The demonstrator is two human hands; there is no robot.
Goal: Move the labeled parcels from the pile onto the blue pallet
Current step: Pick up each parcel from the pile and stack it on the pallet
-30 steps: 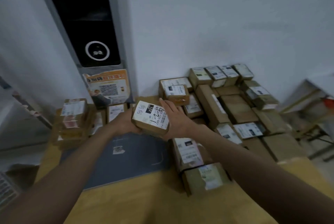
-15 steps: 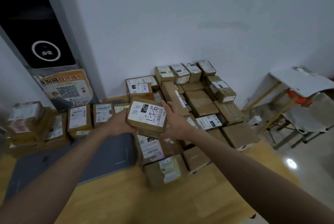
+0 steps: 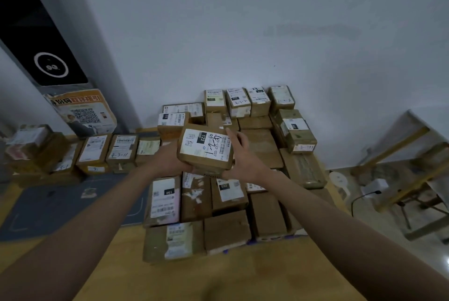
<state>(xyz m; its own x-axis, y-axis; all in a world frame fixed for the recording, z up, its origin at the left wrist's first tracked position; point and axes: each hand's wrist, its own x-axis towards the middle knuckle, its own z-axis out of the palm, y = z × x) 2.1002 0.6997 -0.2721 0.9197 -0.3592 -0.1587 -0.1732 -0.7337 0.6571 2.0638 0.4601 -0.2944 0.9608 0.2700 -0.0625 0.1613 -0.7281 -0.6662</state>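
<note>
I hold a brown parcel (image 3: pixel 206 150) with a white label marked 122 between both hands, tilted, above a stack of parcels (image 3: pixel 223 203). My left hand (image 3: pixel 167 158) cups its left underside. My right hand (image 3: pixel 245 157) grips its right side, fingers up along the edge and thumb below. The stack is several boxes wide and reaches back to the wall. A strip of the blue pallet (image 3: pixel 250 242) shows beneath the stack's front boxes; the rest of it is hidden.
A row of labelled parcels (image 3: pixel 97 150) lines the wall at left, behind a grey floor mat (image 3: pixel 60 203). A dark panel with a QR poster (image 3: pixel 82 111) stands at the far left. Wooden frames (image 3: pixel 401 179) and a white device with a cable are at the right.
Both hands have carried the 122 parcel rightwards, from over the grey mat's edge to above the stack. My view has turned right with it.
</note>
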